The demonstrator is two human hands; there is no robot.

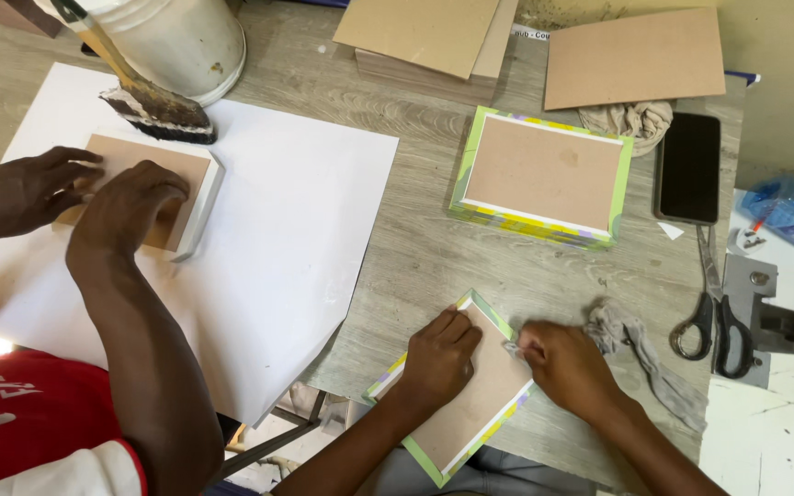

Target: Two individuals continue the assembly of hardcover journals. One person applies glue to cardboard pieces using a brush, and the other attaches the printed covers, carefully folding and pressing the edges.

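Note:
My left hand presses flat on a brown board panel with a green and patterned paper border that overhangs the table's near edge. My right hand rests on the panel's right side, its fingertips pinching a small grey scrap at the border. A grey rag lies just right of that hand. On the left, a co-worker in a red and white shirt presses both hands on a white-edged brown box set on a large white sheet.
A green-bordered box sits mid-table. Scissors and a dark phone lie to the right. Brown boards and a stack are at the back. A white bucket and a glue brush stand back left.

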